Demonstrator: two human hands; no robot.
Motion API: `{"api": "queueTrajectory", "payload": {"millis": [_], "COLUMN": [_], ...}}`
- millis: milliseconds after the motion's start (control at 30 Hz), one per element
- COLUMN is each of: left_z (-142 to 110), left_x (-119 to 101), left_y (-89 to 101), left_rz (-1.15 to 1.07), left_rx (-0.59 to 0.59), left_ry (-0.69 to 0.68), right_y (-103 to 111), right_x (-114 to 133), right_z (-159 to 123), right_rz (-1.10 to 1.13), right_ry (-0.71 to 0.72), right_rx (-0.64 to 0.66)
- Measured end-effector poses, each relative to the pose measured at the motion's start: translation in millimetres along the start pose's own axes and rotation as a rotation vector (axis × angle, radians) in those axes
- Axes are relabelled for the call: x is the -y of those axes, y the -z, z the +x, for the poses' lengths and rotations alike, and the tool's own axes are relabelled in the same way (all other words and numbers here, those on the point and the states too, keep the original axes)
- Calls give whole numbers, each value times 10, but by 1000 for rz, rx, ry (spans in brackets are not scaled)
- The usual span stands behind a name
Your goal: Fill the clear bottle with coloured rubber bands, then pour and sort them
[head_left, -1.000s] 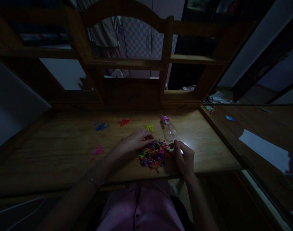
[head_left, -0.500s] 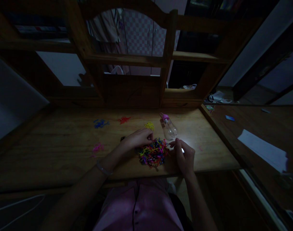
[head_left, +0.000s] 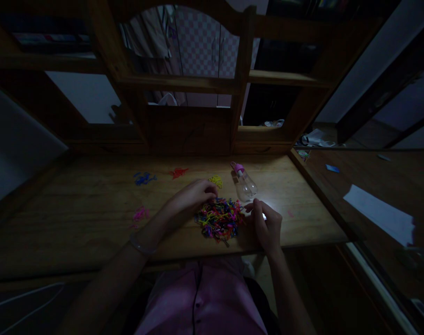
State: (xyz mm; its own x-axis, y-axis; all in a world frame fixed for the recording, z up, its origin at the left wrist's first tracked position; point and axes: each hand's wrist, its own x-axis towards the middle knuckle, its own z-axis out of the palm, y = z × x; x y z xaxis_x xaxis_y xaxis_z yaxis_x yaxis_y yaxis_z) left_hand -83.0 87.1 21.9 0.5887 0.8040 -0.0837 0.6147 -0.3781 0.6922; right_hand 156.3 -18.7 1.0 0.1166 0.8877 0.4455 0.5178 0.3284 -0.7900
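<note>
A mixed heap of small colourful rubber-band-like pieces (head_left: 219,219) lies on the wooden desk in front of me. At its upper left edge is my left hand (head_left: 200,190), fingers bent and closed; whatever they hold, if anything, is hidden. My right hand (head_left: 268,224) rests just right of the heap with thumb and forefinger pinched together. What is in that pinch is too small and dark to make out. Single-colour piles lie around: yellow pieces (head_left: 215,181) just beyond my left hand, red pieces (head_left: 179,173), blue pieces (head_left: 144,178) and pink pieces (head_left: 141,213).
A clear bulb-shaped bottle with a pink cap (head_left: 247,186) lies behind my right hand. A few faint pink bits (head_left: 290,213) are on the right. Wooden shelving (head_left: 191,132) closes off the desk's back. White paper (head_left: 381,214) lies on the right-hand surface.
My left hand has shifted a little left and away from me, off the heap's top, uncovering more of it. My right hand stays nearly still. The view has tilted slightly.
</note>
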Motion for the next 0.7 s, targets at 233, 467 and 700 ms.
{"api": "queueTrajectory", "payload": {"millis": [233,467,700], "left_z": [53,76,54], "left_x": [-76,-177,-252], "left_y": [-87,-165,-134], "left_rz": [158,408,528], "left_rx": [-87,-88,-30], "left_ry": [-15,-23,-68], "right_y": [6,5,14], "right_x": [-1,3,1], "right_z": [4,2,3], "right_rz": [-15,-7,-9], "right_ry": [-11,-3,5], "right_rx": [3,3,2]}}
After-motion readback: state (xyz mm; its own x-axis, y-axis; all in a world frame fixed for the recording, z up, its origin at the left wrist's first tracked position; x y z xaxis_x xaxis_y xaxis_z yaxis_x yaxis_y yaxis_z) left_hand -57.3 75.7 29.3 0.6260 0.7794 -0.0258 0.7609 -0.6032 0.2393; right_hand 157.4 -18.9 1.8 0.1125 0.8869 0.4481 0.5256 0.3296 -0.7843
